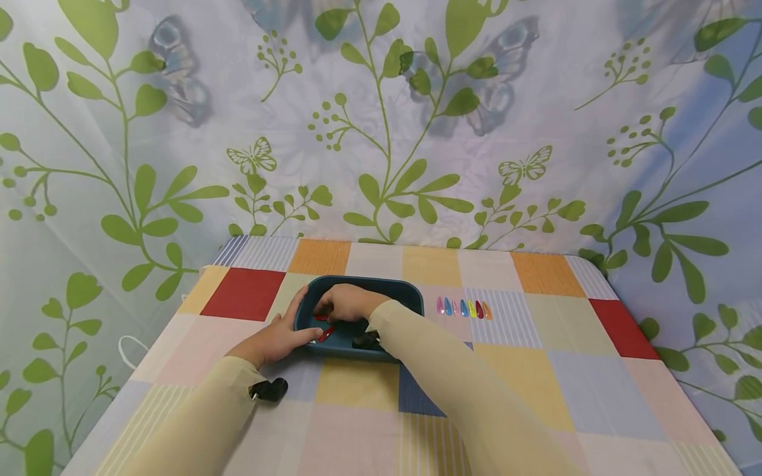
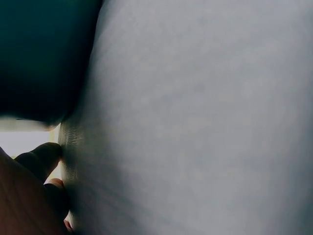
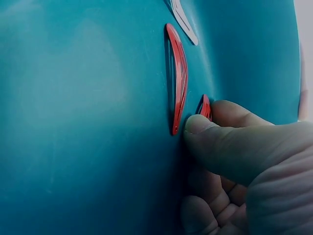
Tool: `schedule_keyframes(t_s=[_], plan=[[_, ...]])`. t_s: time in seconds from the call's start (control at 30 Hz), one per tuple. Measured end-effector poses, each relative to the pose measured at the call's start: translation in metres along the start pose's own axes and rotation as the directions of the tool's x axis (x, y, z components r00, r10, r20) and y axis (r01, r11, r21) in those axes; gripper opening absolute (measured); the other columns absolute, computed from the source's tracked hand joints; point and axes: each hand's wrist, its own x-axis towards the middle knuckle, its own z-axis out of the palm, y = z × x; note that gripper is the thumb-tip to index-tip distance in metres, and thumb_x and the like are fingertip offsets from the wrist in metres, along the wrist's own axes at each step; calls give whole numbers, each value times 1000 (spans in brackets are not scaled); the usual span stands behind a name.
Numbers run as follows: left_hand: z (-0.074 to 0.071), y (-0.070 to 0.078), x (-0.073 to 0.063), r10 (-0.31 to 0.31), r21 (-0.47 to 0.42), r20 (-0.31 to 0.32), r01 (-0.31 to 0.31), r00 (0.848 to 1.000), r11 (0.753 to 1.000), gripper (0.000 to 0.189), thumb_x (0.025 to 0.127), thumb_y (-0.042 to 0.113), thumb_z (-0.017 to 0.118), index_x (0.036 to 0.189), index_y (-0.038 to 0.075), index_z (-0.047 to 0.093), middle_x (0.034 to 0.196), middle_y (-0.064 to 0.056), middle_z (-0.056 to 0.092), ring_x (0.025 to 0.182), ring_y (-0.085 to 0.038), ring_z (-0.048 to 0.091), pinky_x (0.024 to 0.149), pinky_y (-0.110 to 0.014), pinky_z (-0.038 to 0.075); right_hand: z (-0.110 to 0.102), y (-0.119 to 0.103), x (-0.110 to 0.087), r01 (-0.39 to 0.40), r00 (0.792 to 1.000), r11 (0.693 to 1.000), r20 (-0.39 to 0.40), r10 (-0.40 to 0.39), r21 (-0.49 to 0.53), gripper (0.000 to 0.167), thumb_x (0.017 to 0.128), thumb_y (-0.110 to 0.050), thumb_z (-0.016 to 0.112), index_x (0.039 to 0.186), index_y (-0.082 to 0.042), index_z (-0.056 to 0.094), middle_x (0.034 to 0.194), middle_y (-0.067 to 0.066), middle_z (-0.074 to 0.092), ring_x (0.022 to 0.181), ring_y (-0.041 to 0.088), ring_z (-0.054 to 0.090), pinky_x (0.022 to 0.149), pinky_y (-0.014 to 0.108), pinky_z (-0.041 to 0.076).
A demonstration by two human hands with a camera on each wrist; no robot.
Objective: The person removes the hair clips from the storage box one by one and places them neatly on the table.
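A teal-blue plastic tray (image 1: pixel 411 291) with rounded corners stands on the patchwork cloth. My right hand (image 1: pixel 351 304) reaches inside it. Thumb and forefinger of that hand pinch a red snap hair clip (image 3: pixel 205 106), partly hidden by the fingers. Beside it on the tray floor lies another red hair clip (image 3: pixel 178 81), and a white hair clip (image 3: pixel 184 22) lies near the wall. My left hand (image 1: pixel 278 338) grips the tray's left near corner, its thumb over the near rim and its fingers along the left side. The left wrist view shows some of those fingers (image 2: pixel 41 159) below the tray.
Right of the tray, several colourful hair clips (image 1: pixel 464 309) lie side by side in a row. A patchwork cloth (image 1: pixel 512 390) covers the table. Behind it hangs a leaf-patterned curtain (image 1: pixel 417 132). A white cable (image 1: pixel 127 350) loops at the left edge.
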Motion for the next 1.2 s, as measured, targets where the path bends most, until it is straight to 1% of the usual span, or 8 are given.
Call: schedule_keyframes(t_s=[0.1, 0.3, 0.47, 0.53, 0.63, 0.87, 0.97, 1.2], plan=[[-1, 0, 0, 0, -3, 1, 0, 1000, 1000, 107, 95, 55, 63, 167, 37, -15, 176, -19, 13, 156, -61, -6, 119, -84, 4, 0, 1, 0, 2, 1000, 1000, 2, -2, 8, 35, 97, -9, 74, 131, -16, 75, 126, -4, 77, 98, 4, 67, 96, 24, 56], [-1, 1, -1, 13, -12, 4, -13, 1000, 1000, 106, 96, 53, 62, 167, 36, -15, 176, -20, 12, 158, -59, -6, 121, -81, -1, -1, -2, -2, 11, 1000, 1000, -1, -11, 0, 34, 97, -8, 74, 130, -16, 76, 127, -4, 77, 103, 5, 69, 97, 25, 57], [0, 2, -1, 2, -12, 1, -2, 1000, 1000, 105, 97, 53, 62, 167, 37, -14, 176, -21, 14, 156, -62, -8, 120, -83, 4, -3, -4, -4, 14, 1000, 1000, -3, -14, -11, 34, 98, -9, 73, 130, -16, 76, 128, -5, 76, 104, 6, 70, 96, 25, 57], [0, 2, -1, 1, -11, 1, -1, 1000, 1000, 105, 96, 53, 62, 167, 38, -14, 176, -20, 13, 156, -62, -8, 120, -83, 4, -3, -4, -4, 16, 1000, 1000, -5, -16, -16, 34, 98, -9, 73, 130, -16, 76, 128, -4, 76, 103, 6, 69, 95, 24, 57], [-1, 2, -1, 9, -12, 5, -9, 1000, 1000, 106, 96, 52, 63, 167, 36, -15, 176, -20, 12, 157, -61, -6, 121, -82, 1, -3, -3, -4, 14, 1000, 1000, -10, -15, -17, 33, 98, -9, 72, 130, -17, 76, 127, -5, 76, 98, 6, 68, 92, 23, 57], [-2, 3, -1, -3, 3, 2, 3, 1000, 1000, 106, 96, 54, 62, 167, 38, -15, 176, -20, 12, 155, -63, -7, 118, -84, 10, -2, -2, -3, 22, 1000, 1000, -23, -22, -12, 32, 97, -9, 73, 127, -19, 77, 123, -6, 76, 90, 6, 65, 84, 20, 55], [-2, 4, -1, -3, 0, 4, 3, 1000, 1000, 107, 95, 54, 63, 167, 38, -15, 176, -20, 12, 155, -63, -7, 118, -84, 9, -2, -1, -3, 22, 999, 1000, -29, -22, -4, 32, 96, -8, 73, 126, -19, 77, 121, -6, 77, 88, 7, 64, 82, 20, 54], [-1, 2, -1, 5, -11, 8, -5, 1000, 1000, 108, 96, 53, 63, 167, 36, -15, 176, -21, 12, 158, -58, -4, 122, -80, -2, -2, 0, -4, 10, 1000, 999, -27, -9, 35, 32, 95, -5, 71, 124, -18, 76, 113, -6, 76, 85, 10, 63, 77, 20, 53]])
